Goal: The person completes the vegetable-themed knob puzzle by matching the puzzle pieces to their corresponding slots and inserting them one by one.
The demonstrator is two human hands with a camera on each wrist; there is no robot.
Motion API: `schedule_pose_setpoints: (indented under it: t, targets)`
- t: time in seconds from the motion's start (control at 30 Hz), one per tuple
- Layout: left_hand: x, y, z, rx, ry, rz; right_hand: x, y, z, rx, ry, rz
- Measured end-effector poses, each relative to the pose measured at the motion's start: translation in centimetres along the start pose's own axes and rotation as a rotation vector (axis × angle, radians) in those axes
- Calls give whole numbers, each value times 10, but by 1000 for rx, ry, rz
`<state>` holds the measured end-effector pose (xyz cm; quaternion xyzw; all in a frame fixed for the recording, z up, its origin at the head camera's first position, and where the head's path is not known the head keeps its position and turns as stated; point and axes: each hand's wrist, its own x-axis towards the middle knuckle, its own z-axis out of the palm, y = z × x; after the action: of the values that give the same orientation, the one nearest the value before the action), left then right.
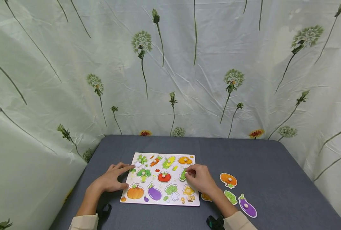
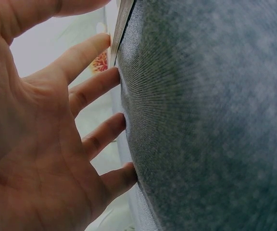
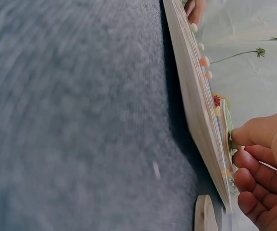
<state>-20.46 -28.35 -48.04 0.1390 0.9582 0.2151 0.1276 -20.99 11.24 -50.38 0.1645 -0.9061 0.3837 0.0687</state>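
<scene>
A white vegetable puzzle board (image 1: 156, 201) lies on the table. My right hand (image 1: 200, 179) is over its right side. Thumb and fingers pinch a green vegetable puzzle piece (image 1: 183, 174), partly hidden by the hand. In the right wrist view that piece (image 3: 226, 127) leans close over the board's face. Spread fingers of my left hand (image 1: 110, 179) touch the board's left edge, and the left wrist view shows several fingertips (image 2: 114, 77) against the grey cloth. Knobbed pieces sit in the upper rows, among them the broccoli (image 1: 143, 174) and tomato (image 1: 164, 177).
Right of the board lie loose pieces: a pumpkin (image 1: 228, 180), a leafy green one (image 1: 230, 197) and an eggplant (image 1: 247, 206). An orange-yellow piece (image 1: 206, 197) peeks out by the right forearm. A flowered curtain (image 1: 170, 70) hangs behind the grey table (image 1: 262, 166).
</scene>
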Motion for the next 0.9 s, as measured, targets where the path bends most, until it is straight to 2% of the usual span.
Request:
schedule_pose_setpoints:
  t: [0.27,0.57,0.9]
  targets:
    - [0,2,-1,-10,-12,-8,1,1,3,-23,-16,7]
    - [0,1,-2,-12,-8,1,2,3,5,-57,-24,-30]
    - [0,2,-3,-12,-11,4,3,4,6,-72,-29,-34]
